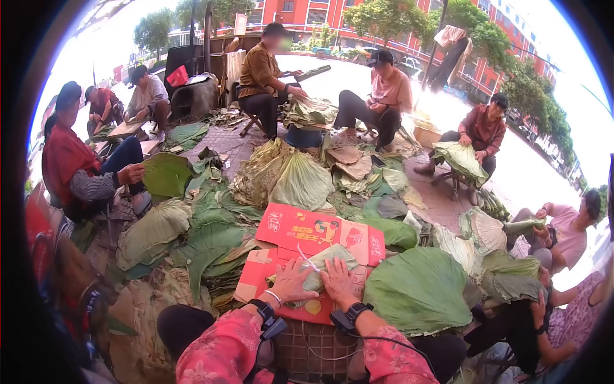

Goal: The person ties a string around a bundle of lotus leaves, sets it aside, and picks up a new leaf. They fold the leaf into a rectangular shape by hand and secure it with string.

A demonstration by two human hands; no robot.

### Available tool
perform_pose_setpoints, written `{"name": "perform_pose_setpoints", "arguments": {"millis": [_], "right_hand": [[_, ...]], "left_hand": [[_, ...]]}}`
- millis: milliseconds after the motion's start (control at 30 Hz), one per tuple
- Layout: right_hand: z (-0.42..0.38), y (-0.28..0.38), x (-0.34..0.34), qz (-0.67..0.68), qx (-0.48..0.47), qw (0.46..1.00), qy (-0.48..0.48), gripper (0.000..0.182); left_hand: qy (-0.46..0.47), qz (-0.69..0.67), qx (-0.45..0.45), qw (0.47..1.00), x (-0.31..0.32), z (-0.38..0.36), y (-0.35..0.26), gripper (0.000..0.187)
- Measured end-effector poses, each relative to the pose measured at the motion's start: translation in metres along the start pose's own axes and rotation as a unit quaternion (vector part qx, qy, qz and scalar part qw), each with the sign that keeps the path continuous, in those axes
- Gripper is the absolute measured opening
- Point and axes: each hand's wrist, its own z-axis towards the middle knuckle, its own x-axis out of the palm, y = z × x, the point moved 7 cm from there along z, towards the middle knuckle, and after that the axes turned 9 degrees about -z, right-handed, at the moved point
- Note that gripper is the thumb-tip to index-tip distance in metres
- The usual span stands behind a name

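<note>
A folded packet of dried lotus leaf lies on a flattened red cardboard box in front of me. My left hand rests at the packet's left edge, its fingers stretched out. At the lower right edge lies my right hand, fingers spread and pressing lightly on leaf and cardboard. A thin white strip, perhaps string, stands up from the packet between both hands. Beneath the cardboard is a dark woven crate. Close to my right hand spreads a large green lotus leaf.
Heaps of dried lotus leaves cover the ground ahead. Other people sit around them handling leaves: one at left, one at the back, more at right. A thin cable hangs from my right wrist. A blue tub stands behind the heap.
</note>
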Motion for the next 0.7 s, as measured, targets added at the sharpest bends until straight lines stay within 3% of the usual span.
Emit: {"name": "perform_pose_setpoints", "arguments": {"millis": [233, 700], "right_hand": [[-0.008, 0.007, 0.002, -0.010, -0.010, 1.000, -0.027, 0.052], [-0.008, 0.008, 0.003, -0.017, -0.002, 1.000, -0.014, 0.051]], "left_hand": [[-0.089, 0.039, 0.009, 0.995, 0.016, -0.013, 0.000, 0.078], [-0.097, 0.011, 0.007, 0.995, 0.014, -0.014, -0.001, 0.076]]}}
